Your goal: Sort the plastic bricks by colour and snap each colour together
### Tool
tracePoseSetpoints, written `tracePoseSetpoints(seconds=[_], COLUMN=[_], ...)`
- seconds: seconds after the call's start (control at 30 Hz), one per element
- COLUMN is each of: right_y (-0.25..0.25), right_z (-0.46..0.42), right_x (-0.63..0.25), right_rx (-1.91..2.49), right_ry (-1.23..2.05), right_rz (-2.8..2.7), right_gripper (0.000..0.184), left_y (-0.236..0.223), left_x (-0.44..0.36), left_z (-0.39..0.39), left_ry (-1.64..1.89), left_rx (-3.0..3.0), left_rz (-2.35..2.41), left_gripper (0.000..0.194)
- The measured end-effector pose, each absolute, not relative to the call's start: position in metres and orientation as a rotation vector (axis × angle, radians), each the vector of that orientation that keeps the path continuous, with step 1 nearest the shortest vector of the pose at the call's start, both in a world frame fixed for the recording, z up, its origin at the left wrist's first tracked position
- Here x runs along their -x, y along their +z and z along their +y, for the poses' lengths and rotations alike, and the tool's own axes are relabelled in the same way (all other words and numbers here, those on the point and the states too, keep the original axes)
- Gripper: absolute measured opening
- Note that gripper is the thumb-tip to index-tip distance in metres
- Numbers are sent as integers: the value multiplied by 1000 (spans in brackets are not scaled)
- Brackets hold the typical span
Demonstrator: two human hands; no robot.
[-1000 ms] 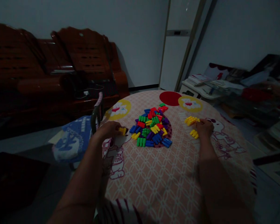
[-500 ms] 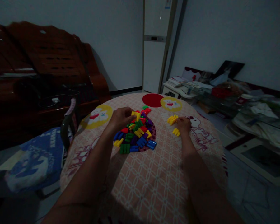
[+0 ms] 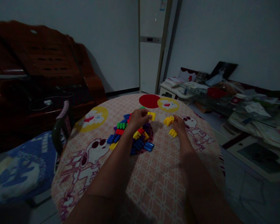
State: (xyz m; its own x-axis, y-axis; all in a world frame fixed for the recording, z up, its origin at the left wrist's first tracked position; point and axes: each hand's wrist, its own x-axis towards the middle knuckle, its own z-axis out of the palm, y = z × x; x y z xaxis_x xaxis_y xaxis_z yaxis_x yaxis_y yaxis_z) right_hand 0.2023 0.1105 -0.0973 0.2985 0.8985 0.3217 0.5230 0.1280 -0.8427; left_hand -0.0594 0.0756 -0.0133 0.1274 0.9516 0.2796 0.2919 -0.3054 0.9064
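Observation:
My left hand (image 3: 137,118) pinches a yellow block (image 3: 151,115) above the far right side of a pile of coloured blocks (image 3: 128,137) on the round table (image 3: 154,174). My right hand (image 3: 179,125) rests on the cloth to the right, fingers curled, touching a small group of yellow blocks (image 3: 168,120) with another yellow block (image 3: 173,133) beside its thumb. Whether this hand grips any block cannot be seen.
A chair (image 3: 60,124) with a blue cushion (image 3: 18,174) stands at the table's left. A dark wooden sofa (image 3: 37,71) lies behind it. A white cabinet (image 3: 151,46) stands at the back, and low furniture with clutter (image 3: 224,93) fills the right.
My left hand carried a yellow block from the table's left edge rightward across the pile toward the yellow group. The right hand stayed by the yellow blocks. The camera turned right.

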Motion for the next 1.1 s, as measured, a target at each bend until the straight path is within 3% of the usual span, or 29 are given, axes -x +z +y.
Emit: tracePoseSetpoints(seconds=[0.23, 0.37, 0.57, 0.73, 1.0, 1.1], right_y=[-89, -71, -46, -44, -46, -45], right_z=[105, 98, 84, 77, 88, 93], right_x=[-199, -191, -163, -142, -158, -184], right_rx=[1564, 1438, 1163, 1083, 1161, 1227], right_ry=[406, 336, 902, 1161, 927, 745], right_rz=[-1320, -1298, -1405, -1487, -1233, -1027], right_gripper=[54, 38, 42, 49, 31, 30], left_y=[-37, -49, -56, -59, -70, -71], left_x=[48, 39, 30, 22, 12, 8], left_z=[84, 87, 85, 82, 82, 87], left_ry=[1165, 1137, 1198, 1255, 1195, 1117], left_rx=[-1504, -1501, -1537, -1372, -1402, -1655], left_rz=[1167, 1145, 1134, 1127, 1084, 1268], left_gripper=[14, 22, 30, 21, 23, 35])
